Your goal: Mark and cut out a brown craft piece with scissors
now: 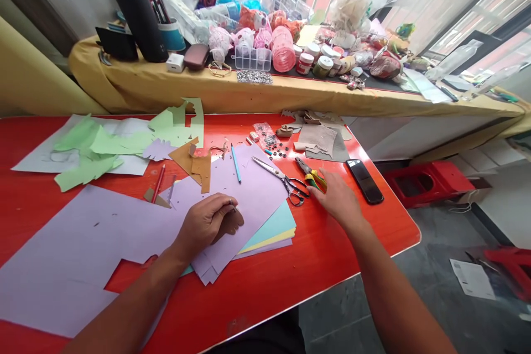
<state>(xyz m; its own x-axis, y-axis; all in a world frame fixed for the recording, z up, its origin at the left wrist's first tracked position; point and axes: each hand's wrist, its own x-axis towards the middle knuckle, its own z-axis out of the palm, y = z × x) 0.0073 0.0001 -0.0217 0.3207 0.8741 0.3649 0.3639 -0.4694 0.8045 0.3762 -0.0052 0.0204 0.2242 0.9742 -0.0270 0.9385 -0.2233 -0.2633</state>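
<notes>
Left hand [204, 220]: fingers pinch a flat, dark brown, scallop-edged piece [233, 223] over a pale purple paper sheet [265, 191]. Right hand [339, 197]: fingers curl at yellow-and-green-handled metal pliers [305, 168] on the glossy red worktop [265, 287]; whether they are closed cannot be determined. Silver scissors with dark handles [270, 169] lie just left of the pliers.
</notes>
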